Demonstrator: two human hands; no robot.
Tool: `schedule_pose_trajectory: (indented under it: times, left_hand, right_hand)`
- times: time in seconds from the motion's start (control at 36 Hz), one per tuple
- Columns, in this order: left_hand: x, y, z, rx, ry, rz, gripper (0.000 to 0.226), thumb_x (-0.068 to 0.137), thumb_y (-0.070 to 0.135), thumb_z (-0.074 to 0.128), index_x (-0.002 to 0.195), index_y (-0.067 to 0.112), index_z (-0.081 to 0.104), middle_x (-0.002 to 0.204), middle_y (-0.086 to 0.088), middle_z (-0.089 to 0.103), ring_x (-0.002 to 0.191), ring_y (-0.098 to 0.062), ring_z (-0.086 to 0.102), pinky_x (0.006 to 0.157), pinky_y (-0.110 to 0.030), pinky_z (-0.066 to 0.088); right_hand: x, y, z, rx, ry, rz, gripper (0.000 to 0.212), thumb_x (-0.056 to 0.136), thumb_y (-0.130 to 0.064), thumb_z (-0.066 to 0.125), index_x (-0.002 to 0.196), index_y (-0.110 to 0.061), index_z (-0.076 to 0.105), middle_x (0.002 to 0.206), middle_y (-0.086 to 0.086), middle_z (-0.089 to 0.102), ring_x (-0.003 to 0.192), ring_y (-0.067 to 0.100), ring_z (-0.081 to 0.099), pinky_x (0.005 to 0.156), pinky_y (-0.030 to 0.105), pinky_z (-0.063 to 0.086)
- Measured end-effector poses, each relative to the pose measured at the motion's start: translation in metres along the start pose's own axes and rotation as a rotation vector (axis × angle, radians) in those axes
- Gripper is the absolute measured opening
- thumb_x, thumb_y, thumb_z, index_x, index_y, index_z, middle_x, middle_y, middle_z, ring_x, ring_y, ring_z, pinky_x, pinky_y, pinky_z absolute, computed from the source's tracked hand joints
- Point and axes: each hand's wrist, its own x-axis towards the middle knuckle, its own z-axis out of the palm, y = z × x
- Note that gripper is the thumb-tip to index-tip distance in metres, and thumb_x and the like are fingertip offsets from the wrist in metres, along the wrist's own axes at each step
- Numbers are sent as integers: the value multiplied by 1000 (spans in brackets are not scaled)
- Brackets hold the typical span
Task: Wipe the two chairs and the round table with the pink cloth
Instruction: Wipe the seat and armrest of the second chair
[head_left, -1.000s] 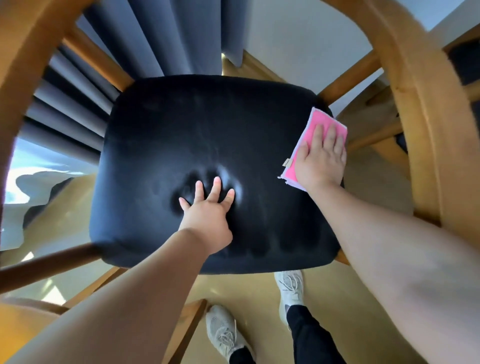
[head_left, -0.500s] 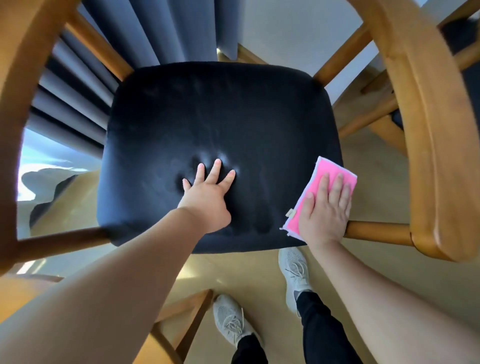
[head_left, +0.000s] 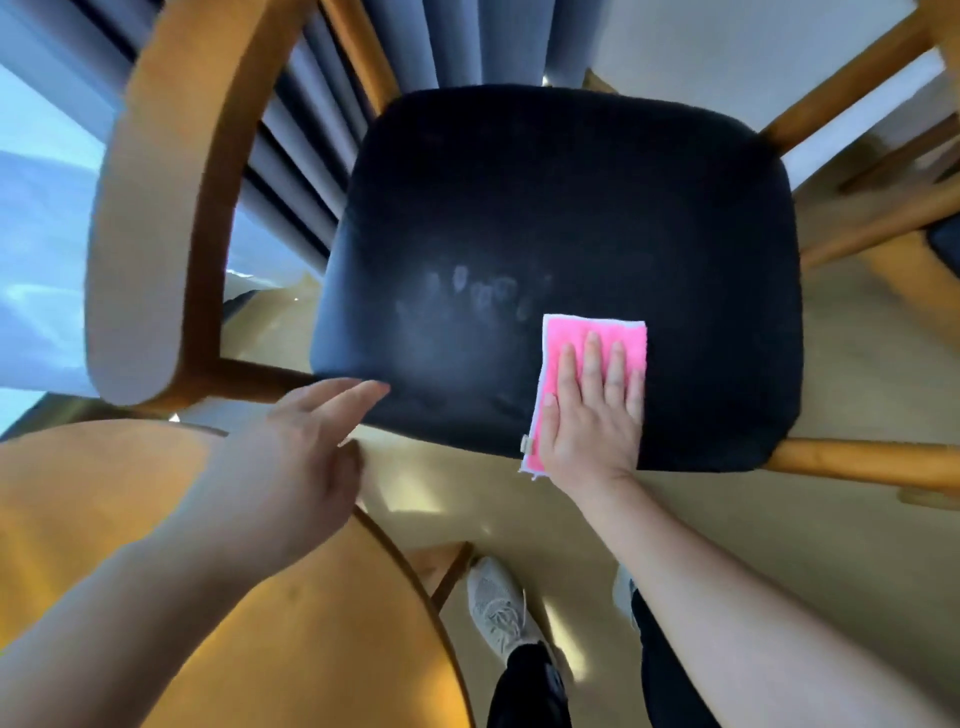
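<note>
Head view: the pink cloth (head_left: 569, 332) lies folded into a rectangle on the black seat (head_left: 571, 197) of the wooden chair (head_left: 156, 208), at the front, slightly right of the middle. Its long axis runs front to back, with the near end at the seat's front edge and the far end pointing toward the curtain (head_left: 311, 135). The right hand (head_left: 595, 415) presses flat on the cloth, fingers straight and close together, pointing the same way. The left hand (head_left: 306, 457) is blurred, its fingers straight and together at the seat's front left corner; contact cannot be told. A pale smudge (head_left: 467, 296) marks the seat. The round wooden surface (head_left: 260, 623) fills the lower left.
</note>
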Motion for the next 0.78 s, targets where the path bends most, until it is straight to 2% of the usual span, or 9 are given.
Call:
schedule_pose_trajectory:
  times: [0.14, 0.22, 0.31, 0.42, 0.5, 0.56, 0.67, 0.78]
  left_hand:
    - [-27, -10, -5, -14, 51, -41, 54, 76, 12, 38, 126, 11, 59, 119, -7, 65, 94, -28, 67, 70, -30, 52]
    - [-38, -21, -3, -6, 79, -90, 58, 71, 6, 43, 126, 13, 60, 120, -4, 64, 98, -25, 66, 76, -24, 45]
    - [-47, -28, -4, -23, 79, -144, 60, 69, 5, 43, 126, 15, 60, 118, 0, 64, 95, -21, 65, 73, -18, 42]
    - [-52, -28, -4, -51, 105, -190, 60, 67, -8, 52, 122, 14, 62, 110, 0, 66, 93, -18, 64, 73, -4, 30]
    - [-51, -30, -2, -74, 133, -209, 60, 67, -1, 46, 123, 16, 61, 111, 2, 66, 94, -15, 63, 73, -4, 29]
    - [-48, -30, -2, -77, 153, -208, 60, 67, 2, 44, 122, 16, 61, 112, 3, 65, 93, -13, 61, 74, -4, 30]
    - [-38, -26, -4, -83, 181, -213, 57, 68, -2, 48, 121, 13, 62, 111, -3, 66, 93, -22, 66, 74, -18, 39]
    - [-29, -25, -2, -84, 180, -223, 56, 71, -5, 52, 124, 13, 61, 114, -2, 66, 98, -22, 64, 72, -10, 34]
  right_hand:
    - [9, -61, 3, -25, -43, -200, 62, 100, -40, 15, 155, -11, 13, 162, 15, 14, 149, 37, 7, 121, 54, 5]
    - [17, -87, 4, -65, -56, -311, 64, 99, -40, 15, 155, -10, 12, 162, 16, 11, 149, 39, 5, 120, 55, 3]
    - [25, -111, 6, -98, -67, -425, 64, 99, -39, 12, 155, -9, 13, 162, 17, 12, 148, 42, 6, 120, 57, 2]
    - [42, -145, 4, -174, -134, -616, 65, 100, -40, 14, 155, -12, -7, 163, 15, -9, 147, 42, -12, 118, 57, -7]
    - [59, -159, -2, -204, -137, -645, 70, 101, -45, 24, 155, -14, -7, 163, 13, -10, 148, 40, -14, 118, 55, -5]
    - [70, -162, -4, -188, -101, -642, 63, 103, -45, 14, 157, -17, -1, 164, 11, -5, 149, 36, -11, 119, 53, -3]
    - [75, -160, -8, -168, -125, -652, 60, 102, -45, 7, 157, -19, 3, 164, 9, -2, 150, 34, -9, 120, 51, -4]
    - [83, -148, -13, -178, -128, -647, 61, 102, -45, 8, 156, -19, 1, 164, 7, -4, 150, 31, -11, 121, 47, -5]
